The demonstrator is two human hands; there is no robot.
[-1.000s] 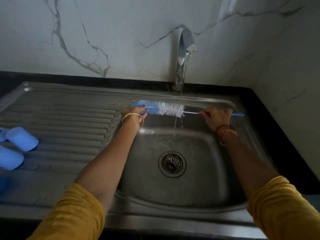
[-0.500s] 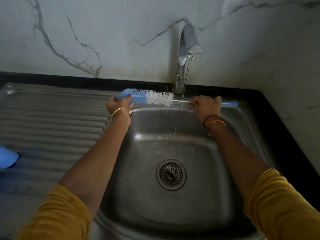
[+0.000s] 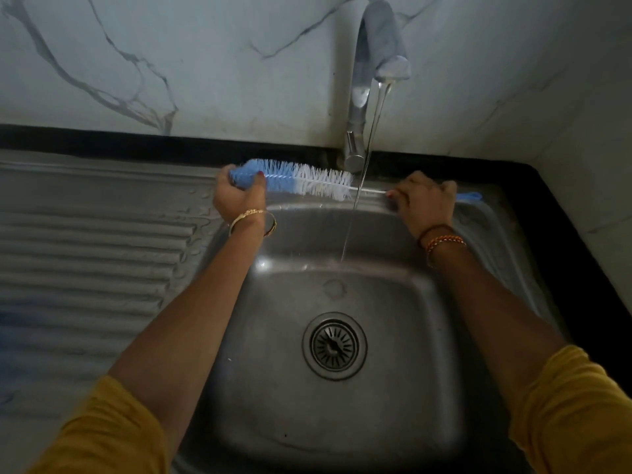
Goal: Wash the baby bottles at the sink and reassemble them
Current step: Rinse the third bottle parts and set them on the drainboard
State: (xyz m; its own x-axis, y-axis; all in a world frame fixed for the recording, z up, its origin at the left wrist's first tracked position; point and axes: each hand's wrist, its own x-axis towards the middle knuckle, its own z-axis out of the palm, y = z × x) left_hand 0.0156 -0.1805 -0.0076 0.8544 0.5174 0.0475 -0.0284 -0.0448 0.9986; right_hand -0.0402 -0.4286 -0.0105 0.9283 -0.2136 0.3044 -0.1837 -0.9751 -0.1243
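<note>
One bottle brush (image 3: 301, 181), two hands, one tap (image 3: 362, 97) w/ a single thin stream of water (image 3: 359, 186) running: a person in yellow sleeves (image 3: 574, 412) works at a steel sink (image 3: 427, 302) set against a marble wall (image 3: 171, 63). The brush is held level over the basin's back edge, just in front of the tap base. Its bristle head is blue toward the left, white toward the right, w/ a thin wire shaft running right to a blue handle end. The stream drops past the shaft just right of the white bristles and lands in the basin.

Left hand (image 3: 239, 196) is curled round the blue bristle tip, thumb on top, one gold bangle (image 3: 253, 220) at the wrist. Right hand (image 3: 422, 203) is closed round the handle, knuckles up, fingers folded over the shaft; the blue end pokes out past its right side. Two bands sit on that wrist, one dark, one of orange beads (image 3: 444, 241). Both forearms reach fwd, roughly straight, across the basin, one drain (image 3: 334, 345) between them. Ribbed drainboard (image 3: 95, 261) lies at left, wet near the basin. No bottle in view.
</note>
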